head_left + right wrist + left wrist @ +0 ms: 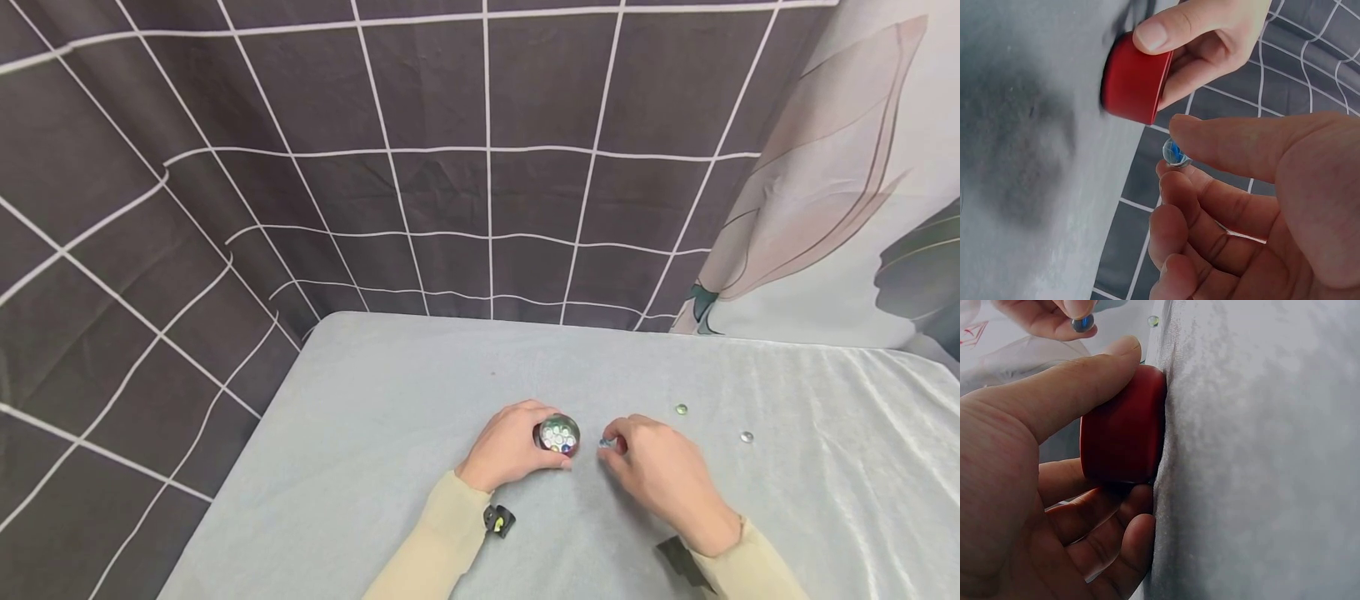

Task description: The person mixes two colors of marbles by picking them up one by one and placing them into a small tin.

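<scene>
On the pale cloth stands a small red round container [1124, 428], its top uncovered, with several glass marbles [557, 436] inside. My left hand [512, 446] grips its side, thumb on the near side and fingers behind. Just to the right, my right hand [663, 471] pinches a clear marble with a blue swirl [1174, 152] between thumb and fingertips, apart from the container. A greenish marble [681, 409] and a clear marble [747, 437] lie on the cloth beyond my right hand.
The light velvety cloth [360, 417] covers the table. Behind it and at the left hangs a dark curtain [435, 200] with a white grid. A pale leaf-patterned curtain [825, 250] hangs at the back right. Dark straps are on both wrists.
</scene>
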`<state>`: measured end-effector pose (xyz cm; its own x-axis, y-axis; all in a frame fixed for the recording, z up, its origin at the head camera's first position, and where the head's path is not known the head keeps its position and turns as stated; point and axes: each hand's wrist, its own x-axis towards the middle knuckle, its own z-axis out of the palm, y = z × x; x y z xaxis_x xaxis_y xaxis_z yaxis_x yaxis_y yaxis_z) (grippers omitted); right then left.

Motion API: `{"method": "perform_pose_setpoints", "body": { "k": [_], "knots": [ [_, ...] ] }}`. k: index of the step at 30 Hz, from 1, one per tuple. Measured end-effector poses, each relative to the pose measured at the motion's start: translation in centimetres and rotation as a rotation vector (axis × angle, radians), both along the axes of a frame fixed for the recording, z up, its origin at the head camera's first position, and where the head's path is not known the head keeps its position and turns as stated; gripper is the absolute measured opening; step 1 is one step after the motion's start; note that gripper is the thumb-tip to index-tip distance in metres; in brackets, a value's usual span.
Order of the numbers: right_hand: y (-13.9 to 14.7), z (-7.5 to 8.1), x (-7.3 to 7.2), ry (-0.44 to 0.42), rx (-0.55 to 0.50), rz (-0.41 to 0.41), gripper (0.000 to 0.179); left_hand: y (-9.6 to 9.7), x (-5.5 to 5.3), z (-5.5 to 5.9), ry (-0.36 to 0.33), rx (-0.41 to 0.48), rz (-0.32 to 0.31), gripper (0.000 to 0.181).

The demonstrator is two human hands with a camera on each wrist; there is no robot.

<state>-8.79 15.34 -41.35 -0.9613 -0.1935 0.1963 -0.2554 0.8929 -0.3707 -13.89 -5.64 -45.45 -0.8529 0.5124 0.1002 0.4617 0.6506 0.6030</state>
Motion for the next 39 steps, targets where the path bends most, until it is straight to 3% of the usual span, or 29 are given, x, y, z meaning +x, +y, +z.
{"method": "perform_pose_setpoints", "body": {
  "k": [16,28,39],
  "knots": [
    [-1.5,-0.2,-0.5,0.022,-0.022,0.039,0.014,0.2,-0.1,-0.1,-0.014,0.005,0.003,0.049],
    [-2.6,-0.6,-0.9,-0.008,-0.041,0.045,0.013,0.0,-0.1,-0.2,0.041,0.006,-0.023,0.051],
    [-3.1,-0.8,-1.5,-0.051,-0.055,0.050,0.012,0.0,-0.2,-0.2,0.023,0.002,-0.015,0.052]
  ]
}}
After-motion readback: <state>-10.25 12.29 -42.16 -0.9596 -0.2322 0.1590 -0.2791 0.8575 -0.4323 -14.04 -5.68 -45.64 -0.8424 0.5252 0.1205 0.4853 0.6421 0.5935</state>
